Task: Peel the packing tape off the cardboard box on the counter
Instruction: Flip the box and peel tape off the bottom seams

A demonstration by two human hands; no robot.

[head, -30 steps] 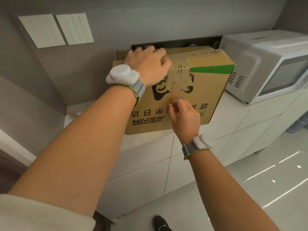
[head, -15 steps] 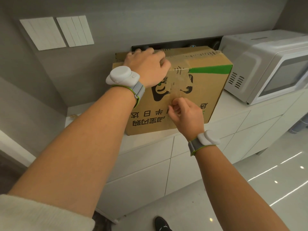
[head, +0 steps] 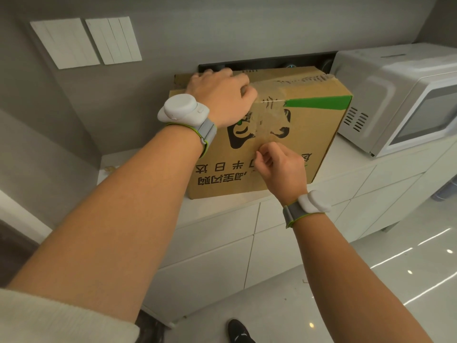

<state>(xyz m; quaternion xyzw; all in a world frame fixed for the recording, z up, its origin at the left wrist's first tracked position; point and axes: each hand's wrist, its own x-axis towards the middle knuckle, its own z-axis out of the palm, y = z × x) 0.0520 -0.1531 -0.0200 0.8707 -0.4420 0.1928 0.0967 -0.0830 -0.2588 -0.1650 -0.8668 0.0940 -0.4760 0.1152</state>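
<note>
A brown cardboard box [head: 314, 134] with a green stripe and black printing stands on the white counter [head: 217, 209]. Clear packing tape [head: 269, 115] runs down its front face and along the top seam. My left hand [head: 220, 95] presses on the box's top front edge, fingers curled over it. My right hand [head: 279, 162] is against the front face, thumb and forefinger pinched at the tape's lower end. Whether the tape end is lifted off the cardboard is hard to tell.
A white microwave [head: 405, 95] stands on the counter right of the box, close to its side. A grey wall with two white panels [head: 86, 40] rises behind. Cabinet drawers [head: 222, 243] sit below the counter, and a glossy floor [head: 358, 280] lies lower right.
My right hand has shifted slightly right and down along the front face, fingers still pinched at the tape. The left hand stays on the box's top edge.
</note>
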